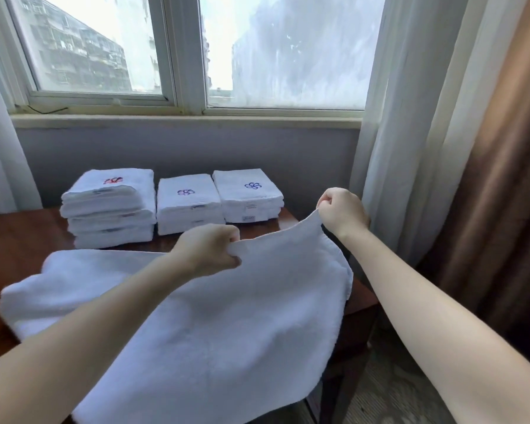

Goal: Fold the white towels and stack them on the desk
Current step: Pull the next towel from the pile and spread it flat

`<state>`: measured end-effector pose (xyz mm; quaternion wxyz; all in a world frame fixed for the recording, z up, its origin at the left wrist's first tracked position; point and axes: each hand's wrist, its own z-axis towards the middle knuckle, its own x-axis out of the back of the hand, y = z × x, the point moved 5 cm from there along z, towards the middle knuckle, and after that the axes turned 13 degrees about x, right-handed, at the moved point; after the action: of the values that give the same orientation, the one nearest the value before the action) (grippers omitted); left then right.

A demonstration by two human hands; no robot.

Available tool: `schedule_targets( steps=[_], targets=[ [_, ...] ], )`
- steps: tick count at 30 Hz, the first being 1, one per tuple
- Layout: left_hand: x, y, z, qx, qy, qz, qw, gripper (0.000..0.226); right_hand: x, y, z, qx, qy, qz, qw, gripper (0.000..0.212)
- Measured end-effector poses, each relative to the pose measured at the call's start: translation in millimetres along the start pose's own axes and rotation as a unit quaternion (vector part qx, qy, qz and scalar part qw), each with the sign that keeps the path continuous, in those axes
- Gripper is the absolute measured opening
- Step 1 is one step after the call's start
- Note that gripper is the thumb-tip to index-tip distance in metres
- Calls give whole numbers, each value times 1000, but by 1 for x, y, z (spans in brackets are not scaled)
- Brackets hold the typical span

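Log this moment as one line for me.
left hand pinches towel edge | right hand pinches towel corner | three folded stacks on desk

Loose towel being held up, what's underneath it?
The brown desk extends under the loose towel, whose far edge the left hand and right hand pinch. Anything lying beneath the cloth is covered.

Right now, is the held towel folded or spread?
Spread: the towel lies open across the desk, overhanging it; left hand and right hand pinch its far edge.

I see daylight through a two-pane window (288, 56), grey wall (181, 148) beneath, a sheer curtain (410, 117) and brown curtain (502, 179) at right, and a wooden desk (22, 237).
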<state>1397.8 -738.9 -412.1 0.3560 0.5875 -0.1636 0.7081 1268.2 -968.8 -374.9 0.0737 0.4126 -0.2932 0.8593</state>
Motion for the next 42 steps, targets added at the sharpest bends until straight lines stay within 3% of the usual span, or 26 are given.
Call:
schedule_targets(
  steps=[6, 13, 19, 25, 30, 35, 38, 40, 42],
  targets=[
    [-35, 11, -27, -16, -146, -26, 989, 28, -31, -5, -33, 10, -211, -129, 969, 34],
    [-20, -10, -33, 19, -125, -73, 989, 39, -82, -60, -80, 99, -334, 64, 935, 51],
    [12, -73, -45, 73, -71, -67, 993, 49, -112, -117, -92, 152, -309, 139, 928, 51],
    [39, -167, -61, 150, -21, -98, 984, 21, -139, -181, -88, 187, -306, 228, 905, 39],
    [46, -240, -81, 270, 43, -97, 957, 35, -165, -235, -89, 196, -325, 232, 896, 34],
    [34, -281, -104, 399, -46, -112, 909, 57, -191, -274, -87, 204, -349, 224, 887, 34],
    [35, -282, -112, 379, -58, -203, 901, 37, -196, -293, -86, 195, -346, 252, 882, 34],
    [38, -276, -115, 347, -40, -275, 896, 25, -197, -304, -84, 192, -345, 271, 878, 20],
    [46, -267, -116, 315, 2, -334, 888, 18, -196, -313, -81, 190, -351, 301, 866, 32]
  ],
)
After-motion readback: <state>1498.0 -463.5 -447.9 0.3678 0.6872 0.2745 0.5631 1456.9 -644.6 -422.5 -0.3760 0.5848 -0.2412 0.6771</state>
